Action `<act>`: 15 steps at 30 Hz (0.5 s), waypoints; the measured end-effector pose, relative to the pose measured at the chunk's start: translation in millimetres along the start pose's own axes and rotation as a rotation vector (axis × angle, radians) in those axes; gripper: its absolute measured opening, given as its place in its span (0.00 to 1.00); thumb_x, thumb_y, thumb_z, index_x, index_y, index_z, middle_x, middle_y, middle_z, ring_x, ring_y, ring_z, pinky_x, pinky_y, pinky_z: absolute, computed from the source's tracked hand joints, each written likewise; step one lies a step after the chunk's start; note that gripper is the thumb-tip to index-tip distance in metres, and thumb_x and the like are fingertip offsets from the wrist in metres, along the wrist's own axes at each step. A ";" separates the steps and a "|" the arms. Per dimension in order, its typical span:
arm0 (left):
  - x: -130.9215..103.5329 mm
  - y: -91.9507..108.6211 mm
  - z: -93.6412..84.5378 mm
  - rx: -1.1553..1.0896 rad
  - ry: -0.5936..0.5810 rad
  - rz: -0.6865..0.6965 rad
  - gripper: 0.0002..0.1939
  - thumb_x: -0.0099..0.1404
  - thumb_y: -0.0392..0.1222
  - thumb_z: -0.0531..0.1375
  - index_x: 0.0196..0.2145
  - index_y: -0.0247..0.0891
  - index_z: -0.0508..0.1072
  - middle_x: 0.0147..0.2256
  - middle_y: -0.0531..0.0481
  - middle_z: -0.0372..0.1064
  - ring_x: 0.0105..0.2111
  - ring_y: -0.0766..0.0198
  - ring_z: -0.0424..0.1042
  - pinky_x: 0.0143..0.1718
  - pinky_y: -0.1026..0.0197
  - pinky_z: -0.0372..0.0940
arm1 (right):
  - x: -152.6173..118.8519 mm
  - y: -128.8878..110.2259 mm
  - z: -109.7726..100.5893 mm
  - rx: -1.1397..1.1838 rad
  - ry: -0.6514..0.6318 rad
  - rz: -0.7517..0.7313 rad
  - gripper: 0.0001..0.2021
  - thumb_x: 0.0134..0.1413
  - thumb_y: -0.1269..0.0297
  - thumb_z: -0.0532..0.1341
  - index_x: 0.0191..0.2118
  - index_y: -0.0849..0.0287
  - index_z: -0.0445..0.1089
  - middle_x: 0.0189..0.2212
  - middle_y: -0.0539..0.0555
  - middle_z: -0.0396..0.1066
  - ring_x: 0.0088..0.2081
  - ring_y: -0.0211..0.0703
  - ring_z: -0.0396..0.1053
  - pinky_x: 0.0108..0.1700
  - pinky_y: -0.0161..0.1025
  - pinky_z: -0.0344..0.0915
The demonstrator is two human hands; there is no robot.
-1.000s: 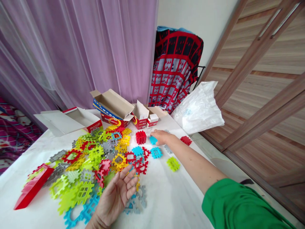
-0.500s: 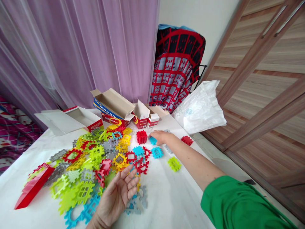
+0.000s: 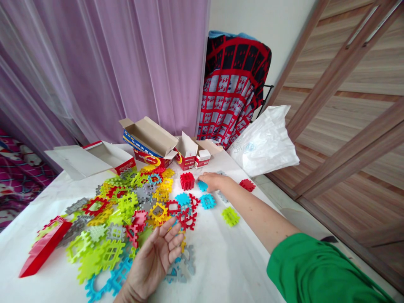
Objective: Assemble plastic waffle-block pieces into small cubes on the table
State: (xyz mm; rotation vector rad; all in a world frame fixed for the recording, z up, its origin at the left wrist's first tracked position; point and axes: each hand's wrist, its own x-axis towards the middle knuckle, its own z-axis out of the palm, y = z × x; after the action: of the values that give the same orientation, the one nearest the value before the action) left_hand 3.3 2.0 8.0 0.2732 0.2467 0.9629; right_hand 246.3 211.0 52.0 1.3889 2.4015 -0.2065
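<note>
My left hand [image 3: 155, 260] is palm up with its fingers spread, over the near edge of a pile of interlocking plastic tiles [image 3: 126, 204]. Nothing lies in it. Farther off, my right hand [image 3: 213, 181] has its fingers on a blue tile [image 3: 202, 185]; part of its grip is hidden behind the hand. Just left of that hand stands a red block [image 3: 187, 181] that looks like a cube of tiles. Nearer to me lie a blue window tile [image 3: 208, 201] and a lime green tile [image 3: 230, 216]. A red tile [image 3: 247, 185] sits right of my forearm.
Opened cardboard boxes [image 3: 151, 134] line the back of the white-covered table [image 3: 221, 261]. A white plastic bag [image 3: 263, 143] stands at the far right edge. On the left a red tray-like piece [image 3: 46, 250] lies tilted. Wooden wardrobe doors [image 3: 344, 126] rise at the right.
</note>
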 end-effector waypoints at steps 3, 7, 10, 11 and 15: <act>0.4 0.3 -1.6 -0.002 -0.003 0.003 0.16 0.68 0.44 0.56 0.50 0.40 0.75 0.47 0.47 0.77 0.46 0.60 0.76 0.44 0.63 0.72 | 1.2 0.7 0.4 -0.007 -0.002 -0.007 0.33 0.39 0.71 0.66 0.56 0.53 0.63 0.52 0.58 0.66 0.51 0.51 0.67 0.51 0.41 0.64; 0.4 -0.1 -3.0 -0.002 0.000 0.004 0.16 0.68 0.44 0.56 0.50 0.40 0.75 0.48 0.47 0.76 0.46 0.60 0.76 0.44 0.62 0.72 | 2.4 1.4 0.1 -0.017 -0.001 -0.016 0.32 0.41 0.70 0.66 0.56 0.56 0.64 0.52 0.60 0.66 0.51 0.51 0.68 0.51 0.42 0.64; 0.1 -0.2 -1.9 -0.004 -0.002 0.000 0.16 0.67 0.44 0.56 0.50 0.40 0.75 0.48 0.47 0.76 0.46 0.60 0.76 0.44 0.62 0.72 | 1.7 1.3 -0.7 -0.021 0.002 -0.022 0.31 0.41 0.71 0.65 0.56 0.57 0.64 0.52 0.61 0.67 0.51 0.52 0.68 0.52 0.42 0.64; -0.1 -0.3 -1.5 -0.004 -0.004 -0.002 0.16 0.67 0.44 0.57 0.50 0.40 0.75 0.48 0.47 0.76 0.46 0.60 0.76 0.44 0.62 0.72 | 1.3 1.0 -0.8 -0.021 0.004 -0.023 0.32 0.41 0.71 0.66 0.56 0.57 0.64 0.52 0.61 0.67 0.51 0.52 0.68 0.52 0.42 0.64; -0.1 0.0 -1.4 0.000 -0.007 -0.002 0.16 0.67 0.44 0.57 0.50 0.40 0.75 0.48 0.48 0.77 0.46 0.60 0.75 0.45 0.62 0.71 | -1.1 -1.6 -1.3 -0.017 0.017 -0.023 0.33 0.39 0.72 0.66 0.56 0.57 0.64 0.52 0.61 0.67 0.51 0.52 0.68 0.52 0.42 0.64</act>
State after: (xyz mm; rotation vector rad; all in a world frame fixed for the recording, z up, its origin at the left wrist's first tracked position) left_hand 2.7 2.0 6.7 0.2766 0.2407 0.9594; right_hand 245.2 209.7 53.5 1.3611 2.4289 -0.1808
